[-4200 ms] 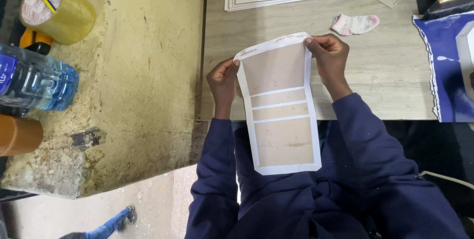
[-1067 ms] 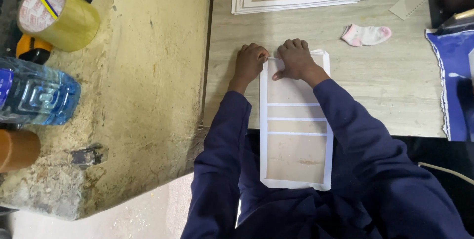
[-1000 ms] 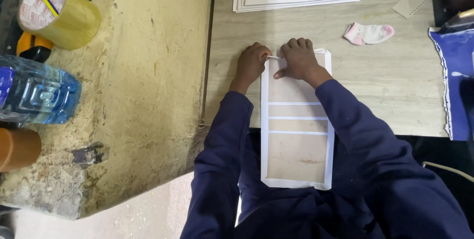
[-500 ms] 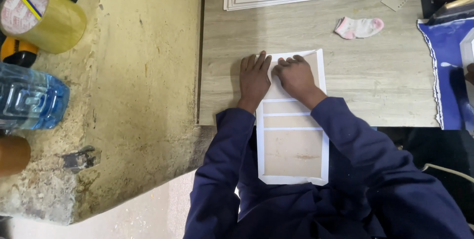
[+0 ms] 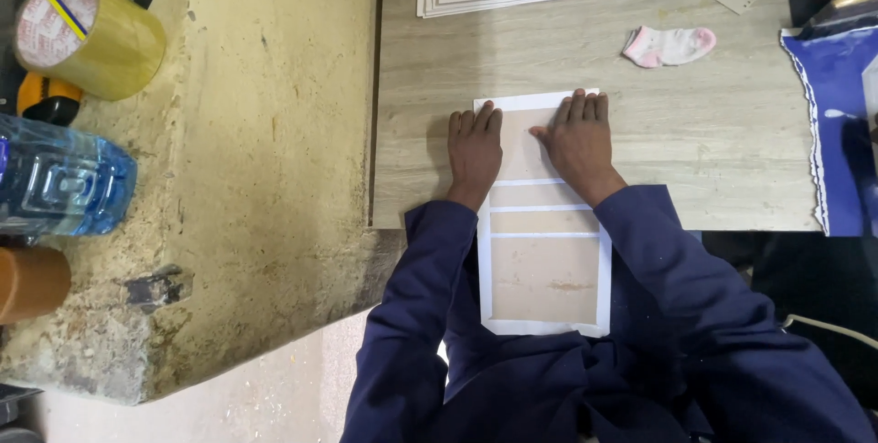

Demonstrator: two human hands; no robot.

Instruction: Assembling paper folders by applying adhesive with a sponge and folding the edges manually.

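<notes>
- The card sheet (image 5: pixel 541 251), white-bordered with tan panels, lies on the pale wood table (image 5: pixel 732 150), its near end hanging over the table's edge.
- Left hand (image 5: pixel 475 149) presses flat on the sheet's far left corner, fingers spread open.
- Right hand (image 5: pixel 576 141) presses flat on the sheet's far right part, fingers extended, grasping nothing.
- A pink sock (image 5: pixel 669 45) lies beyond the sheet.

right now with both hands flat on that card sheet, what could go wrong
The card sheet hangs well over the near edge of the table; if the left hand and right hand lift, it may tip into the lap. Pressing unevenly could skew or crease it.
</notes>
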